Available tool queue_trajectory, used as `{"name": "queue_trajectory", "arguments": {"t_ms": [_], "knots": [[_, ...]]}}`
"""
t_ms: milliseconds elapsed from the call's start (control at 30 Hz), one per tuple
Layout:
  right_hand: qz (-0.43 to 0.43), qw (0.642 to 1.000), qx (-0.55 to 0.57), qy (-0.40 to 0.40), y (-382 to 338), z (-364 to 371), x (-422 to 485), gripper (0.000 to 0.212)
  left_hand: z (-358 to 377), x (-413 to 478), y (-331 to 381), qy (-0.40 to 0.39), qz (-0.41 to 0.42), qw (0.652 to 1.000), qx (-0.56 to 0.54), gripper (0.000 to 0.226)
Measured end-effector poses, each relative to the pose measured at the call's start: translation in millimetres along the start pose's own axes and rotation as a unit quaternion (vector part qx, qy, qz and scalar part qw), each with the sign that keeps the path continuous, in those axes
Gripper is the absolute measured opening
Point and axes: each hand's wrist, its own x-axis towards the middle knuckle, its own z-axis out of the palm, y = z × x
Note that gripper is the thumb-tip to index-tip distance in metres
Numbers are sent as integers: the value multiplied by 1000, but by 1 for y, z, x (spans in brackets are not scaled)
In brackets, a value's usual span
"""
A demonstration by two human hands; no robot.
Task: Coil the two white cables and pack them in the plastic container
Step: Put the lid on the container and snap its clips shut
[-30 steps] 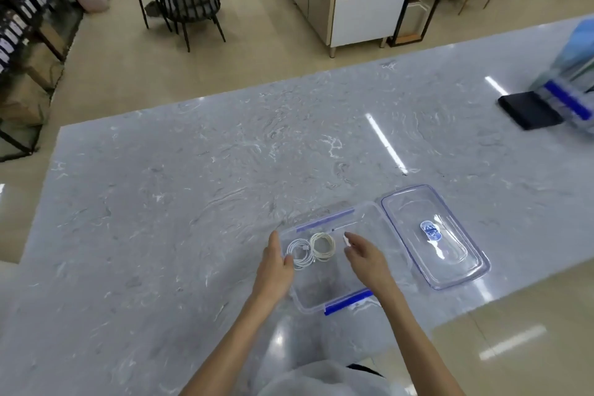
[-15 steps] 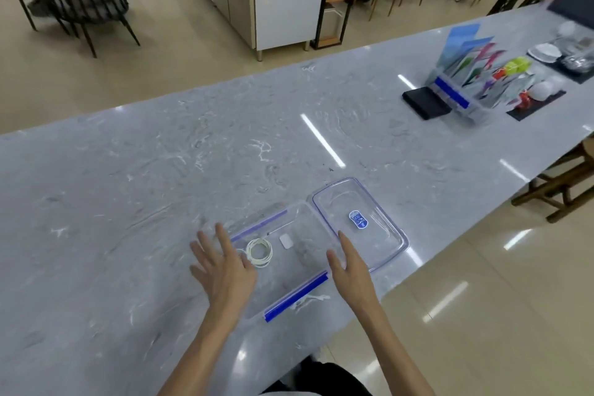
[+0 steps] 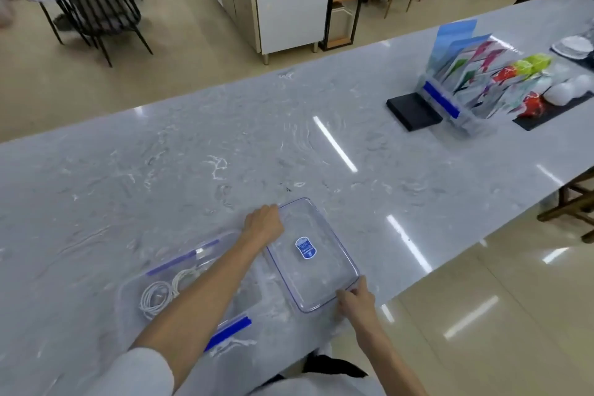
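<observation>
Two coiled white cables [image 3: 160, 294] inside open container [image 3: 128, 286]; both hands' grip on lid [image 3: 313, 255] corners.

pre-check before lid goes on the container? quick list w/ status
1. Coiled cables inside the container: ok.
2. Cable clear of the container rim: cannot tell, the forearm hides part.
3. Left hand on the far corner of the lid: ok.
4. Right hand on the lid's near corner: ok.
5. Lid off the counter: not ok, it lies flat beside the container.
6. Blue latches swung out: cannot tell.
</observation>
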Motion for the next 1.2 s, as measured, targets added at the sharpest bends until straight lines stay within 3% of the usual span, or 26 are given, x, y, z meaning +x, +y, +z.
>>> {"name": "queue_trajectory", "arguments": {"t_ms": [67, 200, 500, 633, 833, 967, 1033, 1200], "knots": [[-12, 1000, 4, -25, -4, -11, 10, 34, 8, 10, 5, -20, -22, 1000, -8, 38], [-6, 998, 31, -46, -8, -23, 22, 34, 19, 12, 8, 14, -38, 999, -2, 39], [32, 996, 77, 18, -5, -4, 13, 16, 28, 9, -3, 36, -31, 997, -60, 46], [15, 993, 119, -12, 2, 10, -11, 37, 35, 13, -3, 51, -33, 997, -50, 49], [20, 991, 125, -32, -1, 3, -3, 41, 35, 15, 2, 41, -64, 995, -66, 54], [26, 989, 144, -38, -19, -16, 25, 45, 23, 27, 5, 55, -107, 984, -134, 40], [27, 989, 141, -34, -30, -31, 41, 57, 16, 32, 6, 69, -124, 974, -174, 37], [-26, 991, 107, -75, -77, -72, 94, 64, -7, 38, 16, 116, -129, 944, -279, 36]]}}
